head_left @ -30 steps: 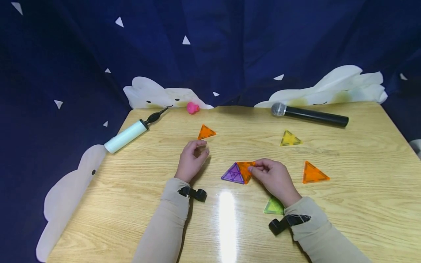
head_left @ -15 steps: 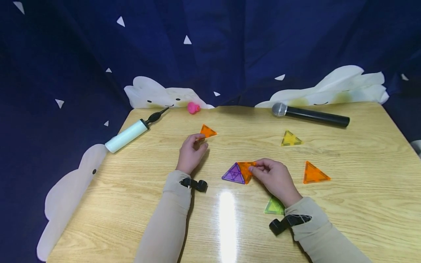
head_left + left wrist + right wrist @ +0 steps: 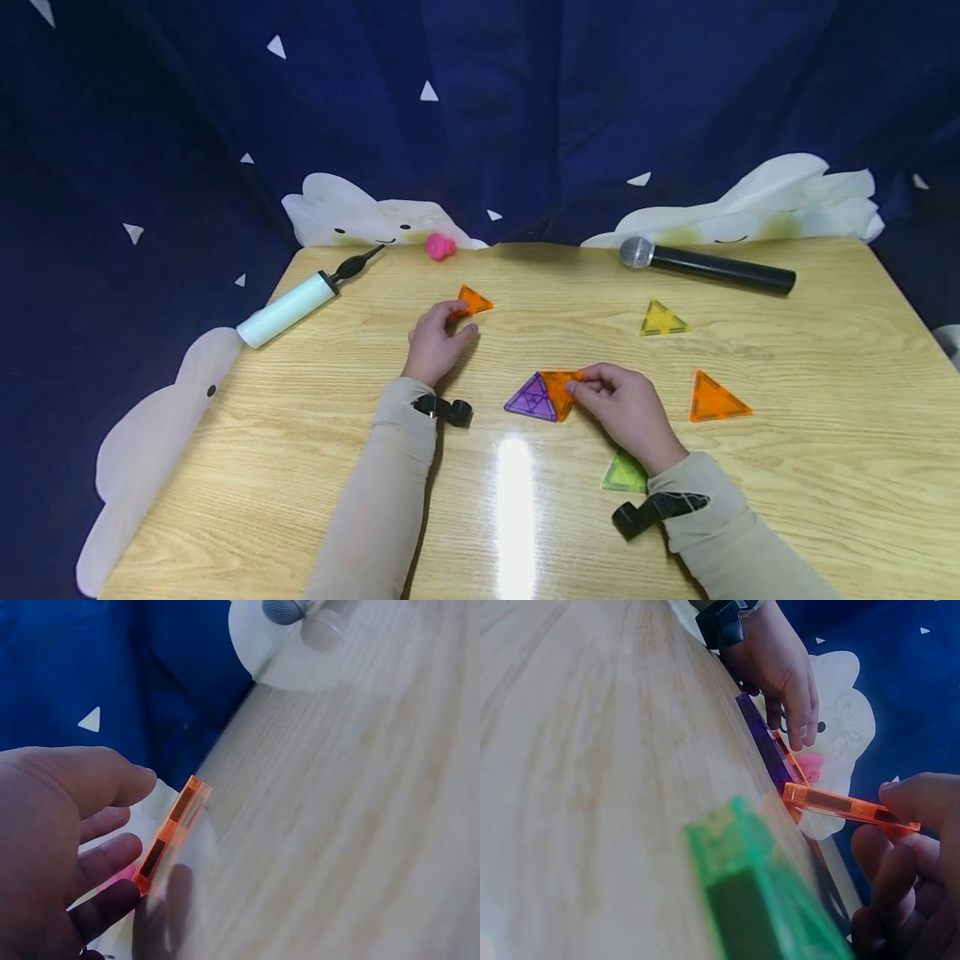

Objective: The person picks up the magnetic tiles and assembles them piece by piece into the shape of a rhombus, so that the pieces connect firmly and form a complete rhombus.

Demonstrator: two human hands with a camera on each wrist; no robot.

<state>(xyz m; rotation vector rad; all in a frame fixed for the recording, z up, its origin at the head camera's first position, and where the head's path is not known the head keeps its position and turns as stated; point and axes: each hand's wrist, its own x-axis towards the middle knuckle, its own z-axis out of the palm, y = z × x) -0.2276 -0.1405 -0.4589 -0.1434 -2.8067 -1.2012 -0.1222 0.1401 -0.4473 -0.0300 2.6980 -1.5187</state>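
My left hand point(image 3: 435, 343) reaches to a small orange triangular magnetic tile point(image 3: 476, 300) lying on the table, its fingertips at the tile's near-left edge. In the left wrist view the fingers are loosely bent and the thumb stands apart from this orange tile point(image 3: 172, 832). With thumb and fingers, my right hand point(image 3: 628, 407) pinches another orange triangular tile point(image 3: 557, 388). That tile meets a purple triangular tile point(image 3: 532, 400) along one side; in the right wrist view the held orange tile point(image 3: 847, 804) looks tilted up from the table. A green triangular tile point(image 3: 624, 473) lies partly hidden under my right wrist.
On the wooden table, a yellow triangle tile point(image 3: 662, 319) and a larger orange triangle tile point(image 3: 716, 398) lie to the right. A microphone point(image 3: 712, 267), a small pink toy point(image 3: 439, 247) and a light-blue hand pump point(image 3: 291, 310) lie toward the back, before a dark blue curtain point(image 3: 487, 125).
My left hand has moved slightly forward until its fingers overlap the edge of the far orange tile. My right hand keeps its pinch on the other orange tile, in the same place.
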